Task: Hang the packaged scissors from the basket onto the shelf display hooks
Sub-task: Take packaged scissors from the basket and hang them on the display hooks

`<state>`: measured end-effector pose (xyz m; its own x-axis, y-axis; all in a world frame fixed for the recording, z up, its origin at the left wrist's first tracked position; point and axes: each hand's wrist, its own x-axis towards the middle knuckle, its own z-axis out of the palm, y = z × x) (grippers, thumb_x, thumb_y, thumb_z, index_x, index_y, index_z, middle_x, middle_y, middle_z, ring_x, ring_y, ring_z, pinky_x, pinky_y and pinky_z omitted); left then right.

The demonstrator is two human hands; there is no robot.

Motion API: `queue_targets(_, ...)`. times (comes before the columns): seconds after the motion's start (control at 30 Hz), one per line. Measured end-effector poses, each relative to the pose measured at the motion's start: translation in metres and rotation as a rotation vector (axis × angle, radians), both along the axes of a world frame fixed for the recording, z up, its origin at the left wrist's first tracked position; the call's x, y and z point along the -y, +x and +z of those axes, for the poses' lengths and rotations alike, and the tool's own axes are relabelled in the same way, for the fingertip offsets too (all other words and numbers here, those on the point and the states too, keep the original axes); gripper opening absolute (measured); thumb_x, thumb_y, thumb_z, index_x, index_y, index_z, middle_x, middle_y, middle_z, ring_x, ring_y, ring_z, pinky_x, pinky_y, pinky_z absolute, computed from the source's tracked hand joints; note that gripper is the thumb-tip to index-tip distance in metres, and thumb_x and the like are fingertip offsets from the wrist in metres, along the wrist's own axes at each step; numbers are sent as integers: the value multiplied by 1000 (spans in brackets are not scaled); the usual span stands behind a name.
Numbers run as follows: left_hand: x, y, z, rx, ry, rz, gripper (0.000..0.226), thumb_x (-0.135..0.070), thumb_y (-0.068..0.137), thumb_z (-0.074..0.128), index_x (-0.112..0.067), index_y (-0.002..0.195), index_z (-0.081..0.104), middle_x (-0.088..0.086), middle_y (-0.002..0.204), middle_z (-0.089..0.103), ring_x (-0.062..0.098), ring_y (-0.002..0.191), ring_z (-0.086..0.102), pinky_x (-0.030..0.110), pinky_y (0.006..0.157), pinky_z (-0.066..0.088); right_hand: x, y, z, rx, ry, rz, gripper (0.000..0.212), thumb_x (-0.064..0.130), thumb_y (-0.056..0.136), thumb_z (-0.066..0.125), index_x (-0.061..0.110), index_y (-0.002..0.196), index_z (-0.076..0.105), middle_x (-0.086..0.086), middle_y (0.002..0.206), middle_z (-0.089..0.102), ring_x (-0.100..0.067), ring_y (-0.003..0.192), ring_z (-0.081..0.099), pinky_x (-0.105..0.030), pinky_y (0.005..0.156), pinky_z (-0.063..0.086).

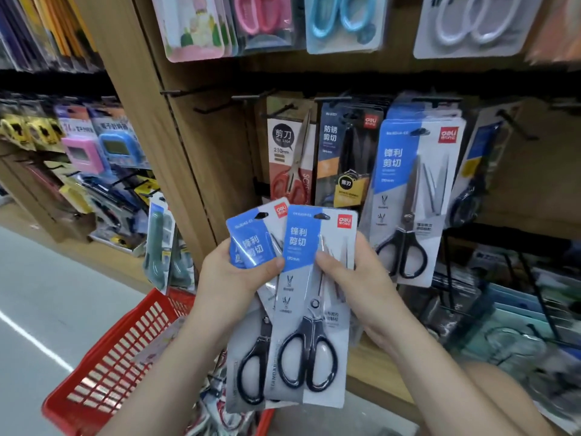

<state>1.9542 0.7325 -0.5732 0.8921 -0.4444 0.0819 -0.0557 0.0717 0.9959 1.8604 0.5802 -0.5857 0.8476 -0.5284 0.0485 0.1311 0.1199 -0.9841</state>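
Head view: on the shelf (201, 146) we take the hung pack (408, 199) as landmark; the basket (125, 350) sits well below and left of it. Our two packs stand near upright just below-left of it, hang holes on top. The right hand (358, 278) pinches the front pack (314, 309); the left hand (232, 275) clasps the rear pack (248, 240). The right grip is nearer, so we judge the front pack must travel up and right to the hook (421, 132).
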Motion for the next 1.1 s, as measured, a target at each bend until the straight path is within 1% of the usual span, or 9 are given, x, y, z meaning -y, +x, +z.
queue_targets(0.07,0,2,2,-26,-29,16,36,-11,66,83,-13,100,72,8,99,78,30,94,74,45,85,57,3,-6,-2,-10,56,80,23,12,95,60,13,118,63,-3,110,75,-18,100,72,-27,78,58)
queue_targets(0.23,6,1,3,5,-8,32,23,-8,80,77,-16,101,71,3,96,78,26,92,74,43,84,58,-2,-15,-6,-15,89,48,27,16,91,62,10,116,67,-8,113,74,-28,109,69,-50,99,52)
queue_targets(0.37,9,-1,7,87,0,22,30,-41,83,63,-20,104,67,1,100,77,21,93,73,42,85,55,-3,-30,-2,-9,22,-86,21,8,94,62,14,113,69,-1,110,76,-22,108,70,-47,99,52)
queue_targets(0.57,17,-18,16,197,-33,-33,16,-27,94,52,-17,96,65,-9,81,74,-2,70,64,8,63,47,7,-70,9,66,-3,-200,17,17,83,79,22,99,76,-1,102,78,-20,100,72,-48,96,53)
queue_targets(0.67,18,-24,21,251,-43,-21,17,-28,93,52,-19,94,66,-9,79,74,1,69,64,10,59,48,15,-87,5,122,60,-249,70,58,38,94,26,98,78,-10,100,77,-29,95,73,-50,92,55)
queue_targets(0.77,12,-15,32,282,-41,131,16,-20,98,52,-18,89,65,-6,71,72,15,69,64,12,54,48,34,-109,-1,196,163,-361,92,59,13,95,16,94,80,-19,94,76,-30,85,73,-42,79,58)
queue_targets(0.87,15,-26,53,321,-77,146,14,-26,93,56,-24,86,67,-5,72,73,8,64,63,13,56,48,57,-128,-8,177,249,-381,109,54,2,95,7,99,75,-23,95,75,-42,93,70,-55,95,51)
queue_targets(1.0,56,-57,79,329,-132,-23,22,-33,86,57,-14,91,67,12,86,75,20,74,66,35,69,54,72,-134,-6,173,228,-411,97,53,9,97,3,90,77,-23,94,75,-46,96,69,-59,95,51)
queue_targets(1.1,96,-61,91,324,-101,-45,13,-22,98,57,-16,91,66,10,87,75,19,77,65,42,74,52,80,-141,2,180,145,-432,44,31,59,89,0,87,76,-14,89,78,-33,89,73,-33,70,63)
